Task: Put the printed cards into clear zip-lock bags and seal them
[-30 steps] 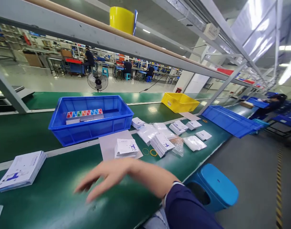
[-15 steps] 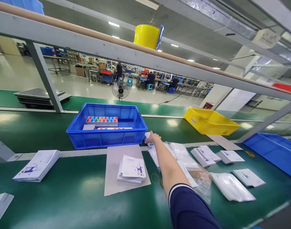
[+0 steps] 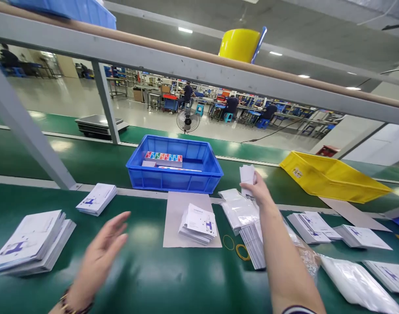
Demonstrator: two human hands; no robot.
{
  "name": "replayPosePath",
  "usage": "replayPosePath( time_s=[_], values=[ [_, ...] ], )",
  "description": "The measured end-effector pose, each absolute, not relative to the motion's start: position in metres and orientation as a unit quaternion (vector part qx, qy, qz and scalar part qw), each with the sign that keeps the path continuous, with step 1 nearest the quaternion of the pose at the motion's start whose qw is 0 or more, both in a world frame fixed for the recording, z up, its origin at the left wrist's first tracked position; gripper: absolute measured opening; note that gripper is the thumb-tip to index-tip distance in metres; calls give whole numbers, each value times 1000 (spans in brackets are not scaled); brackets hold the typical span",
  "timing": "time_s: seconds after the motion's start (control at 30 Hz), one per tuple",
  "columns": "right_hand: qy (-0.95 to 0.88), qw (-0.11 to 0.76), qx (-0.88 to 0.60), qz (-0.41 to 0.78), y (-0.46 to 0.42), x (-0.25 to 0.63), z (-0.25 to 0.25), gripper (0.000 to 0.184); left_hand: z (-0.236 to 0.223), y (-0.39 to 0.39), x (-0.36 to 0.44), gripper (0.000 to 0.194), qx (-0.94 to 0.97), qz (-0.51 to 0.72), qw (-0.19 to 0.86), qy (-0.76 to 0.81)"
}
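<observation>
My right hand (image 3: 259, 192) is raised above the green belt (image 3: 147, 270) and grips a small stack of white leaflets (image 3: 247, 174), held upright just right of the blue bin (image 3: 175, 179). Below it lie clear plastic bags (image 3: 240, 211) and a fanned stack of leaflets (image 3: 253, 242). My left hand (image 3: 103, 248) hovers open over the belt at lower left, fingers stretched out, holding nothing. A leaflet pile (image 3: 199, 222) rests on a grey card sheet (image 3: 176, 218) between the two hands.
Leaflet stacks lie at far left (image 3: 29, 242) and left (image 3: 97, 198), more at right (image 3: 317, 224). Rubber bands (image 3: 237, 248) lie on the belt. A yellow bin (image 3: 333, 179) stands at back right. Grey frame posts (image 3: 25, 135) rise at left. Other people work far behind.
My right hand has picked a small leaflet stack up from beside the blue bin and lifted it. My left hand has come into view at lower left. The camera has swung left.
</observation>
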State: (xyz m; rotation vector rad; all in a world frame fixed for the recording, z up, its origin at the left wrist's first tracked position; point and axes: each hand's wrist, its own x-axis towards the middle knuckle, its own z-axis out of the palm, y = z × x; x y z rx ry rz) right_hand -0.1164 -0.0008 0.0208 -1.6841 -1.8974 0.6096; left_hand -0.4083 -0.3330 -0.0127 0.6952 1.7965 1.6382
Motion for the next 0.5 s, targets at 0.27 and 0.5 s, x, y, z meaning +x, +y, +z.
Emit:
replayPosePath(
  time_s=[0.27,0.5],
  values=[
    [-886,299,-331,124,-175,-195,40,87,-13,-260,-301,97,384,719,480,324],
    [-945,223,-191,144,-240,-238,2,87,-14,-290,-385,39,225,739,389,501]
  ],
)
